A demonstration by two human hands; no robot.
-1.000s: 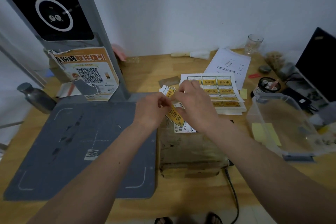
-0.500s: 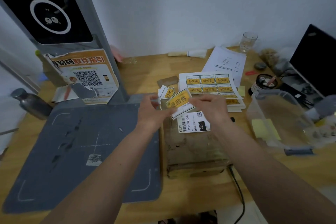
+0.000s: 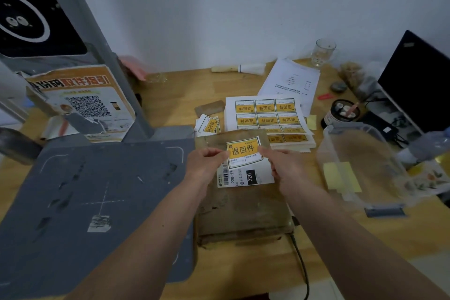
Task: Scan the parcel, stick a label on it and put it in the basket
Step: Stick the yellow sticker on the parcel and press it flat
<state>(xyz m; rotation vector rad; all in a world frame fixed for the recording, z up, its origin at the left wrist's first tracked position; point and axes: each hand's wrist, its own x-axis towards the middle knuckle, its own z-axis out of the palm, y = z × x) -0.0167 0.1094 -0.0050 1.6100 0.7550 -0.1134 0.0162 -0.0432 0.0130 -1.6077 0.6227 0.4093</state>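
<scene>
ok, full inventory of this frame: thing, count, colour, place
parcel: 1, brown, table centre
yellow label: 1, held over parcel's far end
shipping label: 1, white, on parcel
label sheets: stack, yellow on white, behind parcel
basket: 1, clear plastic, right
scanner mat: 1, grey, left
scanner post: 1, grey, far left
QR poster: 1, orange-white, on post
glass: 1, clear, far right
papers: white, far side
left hand: holding label's left edge
right hand: holding label's right edge

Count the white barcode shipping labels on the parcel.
1: the white barcode label on the parcel top, partly overlapped by the yellow label; other faces are hidden.
</scene>
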